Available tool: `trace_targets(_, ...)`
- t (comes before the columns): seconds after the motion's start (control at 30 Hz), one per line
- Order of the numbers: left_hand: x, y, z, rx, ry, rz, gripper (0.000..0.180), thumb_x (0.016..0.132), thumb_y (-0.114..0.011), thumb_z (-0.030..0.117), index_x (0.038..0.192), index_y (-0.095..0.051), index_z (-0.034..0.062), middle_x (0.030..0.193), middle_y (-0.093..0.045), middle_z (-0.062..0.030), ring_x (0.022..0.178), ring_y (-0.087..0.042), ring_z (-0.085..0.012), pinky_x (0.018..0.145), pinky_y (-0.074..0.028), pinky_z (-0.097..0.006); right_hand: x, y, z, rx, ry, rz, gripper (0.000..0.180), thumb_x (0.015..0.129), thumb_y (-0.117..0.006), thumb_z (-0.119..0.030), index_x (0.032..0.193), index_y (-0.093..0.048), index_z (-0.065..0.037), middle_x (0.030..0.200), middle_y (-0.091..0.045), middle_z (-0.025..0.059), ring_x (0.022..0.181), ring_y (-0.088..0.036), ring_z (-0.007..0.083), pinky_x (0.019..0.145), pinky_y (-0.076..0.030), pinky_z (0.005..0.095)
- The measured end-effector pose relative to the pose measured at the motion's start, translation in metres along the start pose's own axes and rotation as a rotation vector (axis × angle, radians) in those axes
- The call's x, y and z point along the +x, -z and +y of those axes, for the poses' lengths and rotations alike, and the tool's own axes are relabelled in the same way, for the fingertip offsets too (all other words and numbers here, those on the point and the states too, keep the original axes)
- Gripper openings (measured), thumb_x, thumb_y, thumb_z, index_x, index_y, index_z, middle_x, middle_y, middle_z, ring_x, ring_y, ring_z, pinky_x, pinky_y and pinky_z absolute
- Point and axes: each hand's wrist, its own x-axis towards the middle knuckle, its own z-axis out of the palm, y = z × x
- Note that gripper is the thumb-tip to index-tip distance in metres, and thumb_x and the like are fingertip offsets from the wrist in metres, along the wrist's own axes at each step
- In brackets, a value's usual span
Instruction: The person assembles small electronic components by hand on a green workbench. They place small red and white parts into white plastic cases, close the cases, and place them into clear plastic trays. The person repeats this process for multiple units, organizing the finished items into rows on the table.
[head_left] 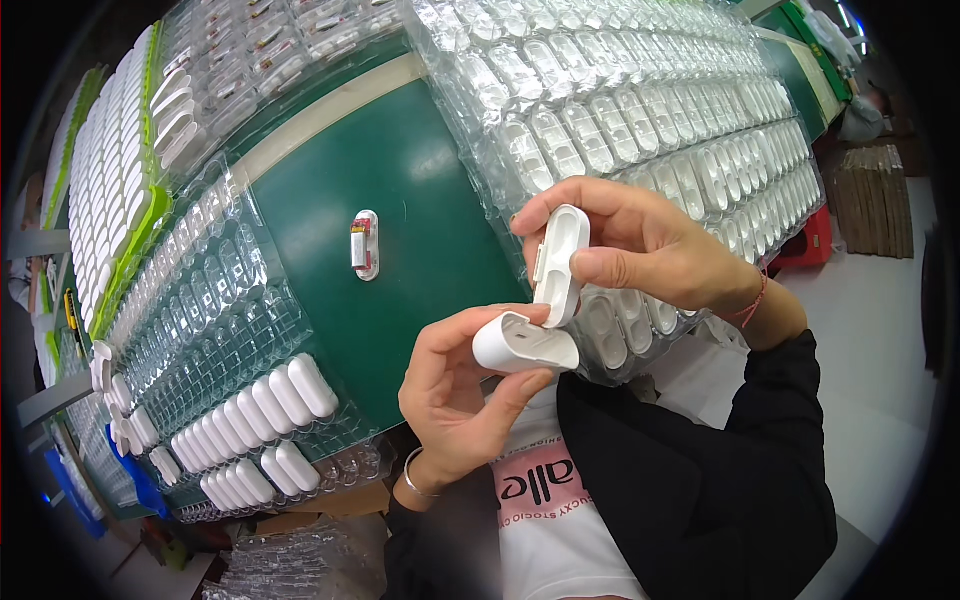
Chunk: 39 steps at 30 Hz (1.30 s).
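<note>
White plastic shells (545, 300) (glossy, unpatterned) over a dark green table (400, 200), clear trays (640, 110), black sleeves (700, 450)

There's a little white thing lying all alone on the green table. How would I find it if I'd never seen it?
Start at the green table, the bare strip between the clear plastic trays. Near its middle, above the left hand, lies one small white oval piece. Unlike the plain white shells lined up in the trays, it lies alone and shows a red and silvery part inside.
</note>
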Motion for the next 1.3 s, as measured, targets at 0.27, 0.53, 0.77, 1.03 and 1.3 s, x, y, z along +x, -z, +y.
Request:
trace_targets(0.27, -0.011, 0.019, -0.005, -0.123, 0.077, 0.073, 0.051, 0.081, -0.072, -0.003, 0.126, -0.046, -0.0061, 0.115, -0.060, -0.0183, 0.103, -0.063, -0.0203, 0.090, -0.054, -0.034, -0.004, -0.015, 0.002, 0.062, 0.023, -0.091, 0.039, 0.102, -0.048, -0.017, 0.138, -0.041, -0.002, 0.107, -0.059, 0.0047, 0.086, -0.059, 0.0090, 0.070, -0.050, 0.0247)
trace_targets(0.53, -0.013, 0.021, -0.001, -0.089, 0.054, 0.062, 0.050, 0.081, -0.072, -0.004, 0.124, -0.048, -0.0052, 0.125, -0.058, -0.0238, 0.114, -0.059, -0.0226, 0.096, -0.050, -0.034, -0.003, -0.028, 0.007, 0.016, -0.066, -0.102, 0.038, 0.103, -0.047, -0.021, 0.137, -0.042, -0.005, 0.095, -0.062, 0.0040, 0.076, -0.058, 0.0077, 0.064, -0.048, 0.0234)
trace_targets(0.77, -0.020, 0.025, -0.001, -0.092, 0.055, 0.089, 0.050, 0.080, -0.074, -0.001, 0.122, -0.048, -0.0051, 0.132, -0.053, -0.0299, 0.119, -0.056, -0.0250, 0.100, -0.046, -0.036, 0.002, -0.029, -0.004, 0.062, -0.181, -0.085, 0.038, 0.102, -0.049, -0.028, 0.133, -0.046, -0.007, 0.083, -0.066, 0.0043, 0.066, -0.058, 0.0081, 0.061, -0.046, 0.0228)
trace_targets(1.03, -0.018, 0.023, -0.004, -0.077, 0.045, 0.064, 0.046, 0.082, -0.073, -0.002, 0.120, -0.047, -0.0051, 0.131, -0.053, -0.0314, 0.122, -0.056, -0.0284, 0.102, -0.045, -0.038, 0.005, -0.026, 0.003, 0.024, -0.140, -0.137, 0.037, 0.102, -0.049, -0.027, 0.133, -0.047, -0.006, 0.080, -0.065, 0.0034, 0.066, -0.057, 0.0078, 0.059, -0.045, 0.0226)
trace_targets(1.3, -0.019, 0.024, -0.004, -0.085, 0.067, 0.053, 0.045, 0.082, -0.071, -0.004, 0.120, -0.047, -0.0055, 0.129, -0.055, -0.0320, 0.115, -0.061, -0.0256, 0.098, -0.049, -0.037, 0.005, -0.028, 0.001, 0.033, -0.147, -0.127, 0.035, 0.103, -0.048, -0.022, 0.133, -0.047, -0.003, 0.083, -0.064, 0.0048, 0.067, -0.056, 0.0081, 0.060, -0.044, 0.0226)
